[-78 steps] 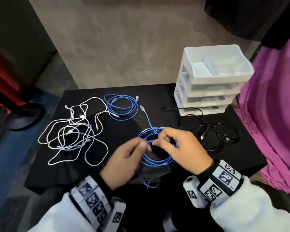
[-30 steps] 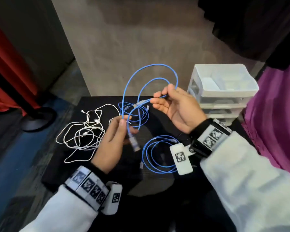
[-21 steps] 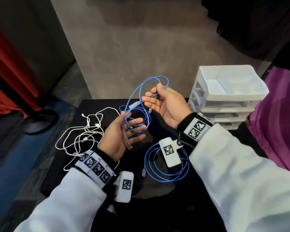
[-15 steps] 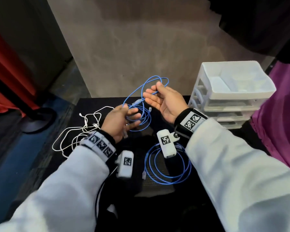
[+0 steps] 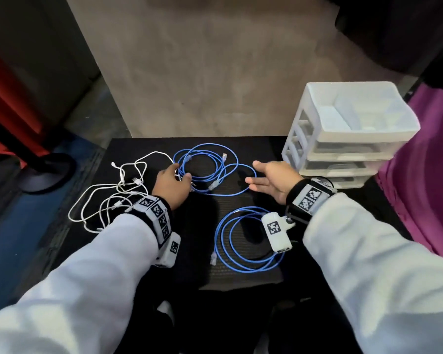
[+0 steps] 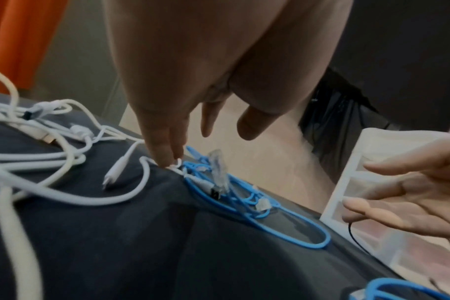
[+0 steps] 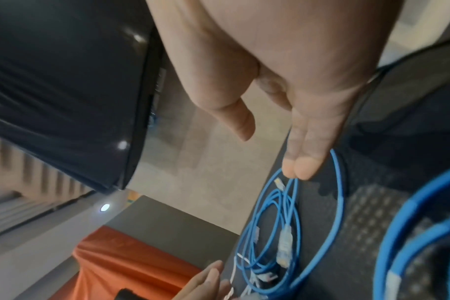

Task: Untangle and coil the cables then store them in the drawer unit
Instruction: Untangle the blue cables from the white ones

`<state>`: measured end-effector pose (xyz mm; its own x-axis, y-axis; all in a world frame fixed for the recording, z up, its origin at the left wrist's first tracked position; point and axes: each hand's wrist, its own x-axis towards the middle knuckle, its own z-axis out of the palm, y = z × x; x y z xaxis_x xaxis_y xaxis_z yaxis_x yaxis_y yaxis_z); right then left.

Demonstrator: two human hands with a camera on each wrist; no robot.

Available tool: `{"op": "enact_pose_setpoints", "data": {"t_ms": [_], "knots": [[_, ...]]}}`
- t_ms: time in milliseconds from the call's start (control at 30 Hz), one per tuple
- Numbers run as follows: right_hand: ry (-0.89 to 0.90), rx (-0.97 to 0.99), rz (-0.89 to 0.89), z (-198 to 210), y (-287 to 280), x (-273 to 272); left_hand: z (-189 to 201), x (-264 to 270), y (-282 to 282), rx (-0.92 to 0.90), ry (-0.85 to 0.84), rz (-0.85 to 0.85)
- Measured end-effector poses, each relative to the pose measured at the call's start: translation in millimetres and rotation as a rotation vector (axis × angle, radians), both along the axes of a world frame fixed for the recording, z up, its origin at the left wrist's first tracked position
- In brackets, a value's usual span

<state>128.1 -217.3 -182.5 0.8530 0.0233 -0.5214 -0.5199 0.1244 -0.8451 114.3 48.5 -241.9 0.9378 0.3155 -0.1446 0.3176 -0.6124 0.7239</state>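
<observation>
Blue cables first: two of them on the black counter (image 5: 138,251). Far blue cable (image 5: 210,172) lies in loose, uneven loops w/ one big stray loop toward my right side; near blue cable (image 5: 241,241) is a tidier ring closer to me, partly under my right wrist. White cables (image 5: 113,192) sit tangled at left, their edge meeting the far blue one. Drawer unit (image 5: 343,139) stands at the back right, drawers shut as far as I can see.

Left hand (image 5: 170,185) rests over the spot where white and blue meet, fingers straight, tips touching a white strand; gripping nothing. Right hand (image 5: 271,182) hovers palm-up beside the stray loop, fingers spread, empty.

Handling, my guess: blue cable is light, thin, springy, so loops will likely pop open unless pinned. Clear plugs (image 5: 214,185) are small, prob w/ brittle clips; don't pull by them. Best hold is the bundled strands at one side of the ring, pinched together. White ones look softer, limper, and should be teased apart strand by strand, no yanking.
</observation>
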Motion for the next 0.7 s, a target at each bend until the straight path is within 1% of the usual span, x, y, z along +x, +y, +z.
{"op": "enact_pose_setpoints", "data": {"t_ms": [100, 167, 200, 267, 333, 367, 400, 433, 500, 567, 633, 700], "knots": [[-0.13, -0.111, 0.076, 8.7, -18.1, -25.3, 15.4, -22.4, -13.1, -0.019, -0.162, 0.013], [-0.265, -0.284, 0.191, 4.3, -34.0, -50.7, 22.2, -47.5, -27.1, -0.011, -0.248, -0.058], [-0.35, -0.401, 0.276, -0.8, -42.0, -65.2, 22.8, -62.8, -35.1, -0.009, -0.236, -0.14], [-0.486, -0.622, 0.504, -19.1, -56.0, -92.6, 16.1, -92.9, -49.2, 0.014, -0.143, -0.389], [-0.484, -0.834, 0.747, -42.3, -62.9, -118.3, 3.1, -117.7, -62.0, 0.078, -0.046, -0.606], [-0.474, -0.938, 0.844, -53.4, -62.8, -129.6, -5.4, -126.0, -66.4, 0.122, 0.003, -0.67], [-0.488, -1.021, 0.902, -64.1, -61.5, -138.8, -13.3, -131.8, -70.2, 0.179, 0.041, -0.707], [-0.532, -1.078, 0.918, -71.3, -59.3, -146.8, -18.4, -135.6, -72.4, 0.249, 0.064, -0.717], [-0.638, -1.08, 0.853, -77.3, -57.9, -155.3, -22.9, -139.5, -73.3, 0.338, 0.091, -0.716], [-0.705, -0.947, 0.732, -68.8, -58.1, -157.6, -26.2, -140.2, -69.6, 0.376, 0.088, -0.723], [-0.749, -0.804, 0.599, -49.1, -56.4, -159.3, -23.9, -145.2, -65.7, 0.371, 0.062, -0.726], [-0.753, -0.668, 0.502, -25.9, -54.8, -160.4, -22.7, -150.5, -61.9, 0.366, -0.022, -0.7]]}}
